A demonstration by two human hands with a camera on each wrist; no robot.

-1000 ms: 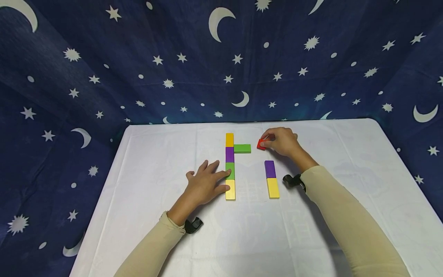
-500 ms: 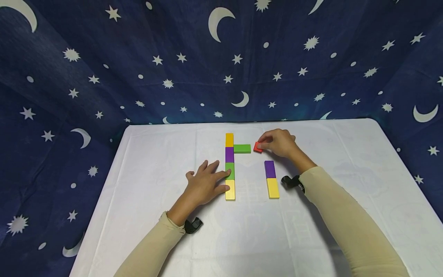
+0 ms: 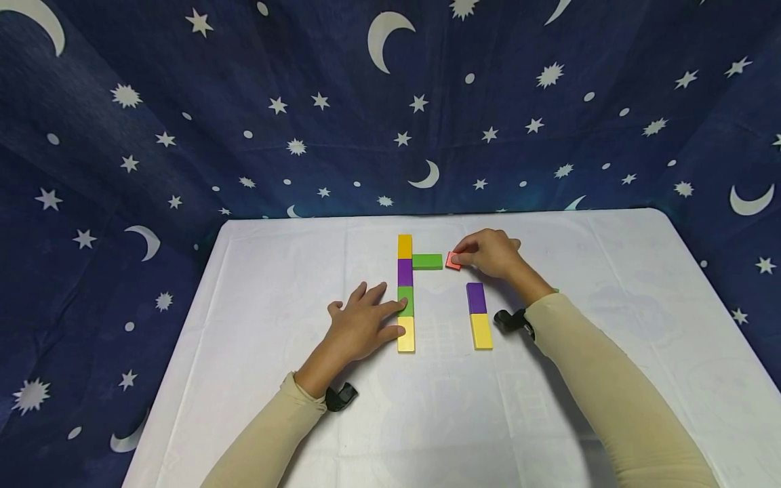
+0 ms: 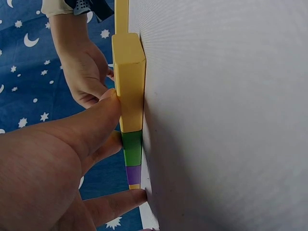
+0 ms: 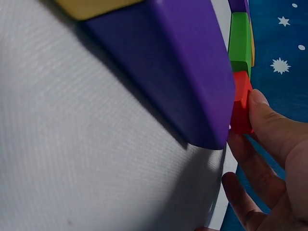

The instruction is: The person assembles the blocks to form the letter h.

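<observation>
Between thumb and fingers, my right hand (image 3: 491, 254) pinches a red block (image 3: 453, 261), just right of a sideways green block (image 3: 428, 262). That green block juts from a column made of an orange block (image 3: 405, 246), a purple block (image 3: 405, 272), a second green block (image 3: 405, 298) and a yellow block (image 3: 406, 344). My left hand (image 3: 360, 325) lies with fingers spread, its thumb on the yellow block and a fingertip on the column's green one. In the left wrist view the thumb presses the yellow block's (image 4: 131, 91) side. The red block (image 5: 241, 98) shows in the right wrist view.
Right of the column, another purple block (image 3: 476, 298) and yellow block (image 3: 481, 332) stand end to end, near my right wrist. White cloth covers the table (image 3: 427, 420). A dark blue curtain (image 3: 342, 156) with stars and moons hangs behind it.
My right hand has carried the red block left and slightly nearer, close to the end of the sideways green block. The left hand and the other blocks have stayed put.
</observation>
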